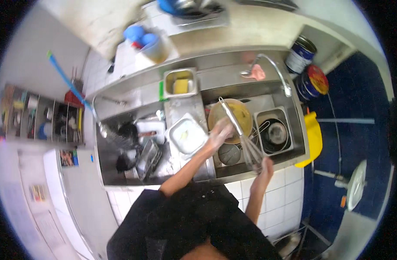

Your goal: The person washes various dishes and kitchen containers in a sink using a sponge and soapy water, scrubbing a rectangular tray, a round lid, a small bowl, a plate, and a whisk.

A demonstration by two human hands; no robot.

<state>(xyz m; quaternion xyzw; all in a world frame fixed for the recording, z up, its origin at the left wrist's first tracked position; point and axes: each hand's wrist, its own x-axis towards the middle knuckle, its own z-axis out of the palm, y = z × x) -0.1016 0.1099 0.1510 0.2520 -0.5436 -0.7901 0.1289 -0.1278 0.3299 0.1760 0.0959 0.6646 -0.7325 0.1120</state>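
A metal balloon whisk (pixel 231 114) slants over the right basin, its handle away from me and its wire loops towards me. My left hand (pixel 222 130), whitened with what looks like suds, is at the lower handle, its fingers partly behind it. My right hand (pixel 266 167) grips the tip of the wire loops near the sink's front edge. Beneath the whisk lies a round yellowish bowl (pixel 214 112). A round mesh strainer (pixel 229 154) is close in front of that bowl. To its right, a rectangular steel pan (pixel 257 122) holds a dark round pot (pixel 286 140).
A steel container (pixel 167 76) with a yellow sponge (pixel 181 86) stands behind the divider. On the divider sits a steel tray of whitish liquid (pixel 185 135). Dark, wet dishes (pixel 149 157) fill the left basin. A curved faucet (pixel 276 66) rises at back right, beside paint-type cans (pixel 300 53).
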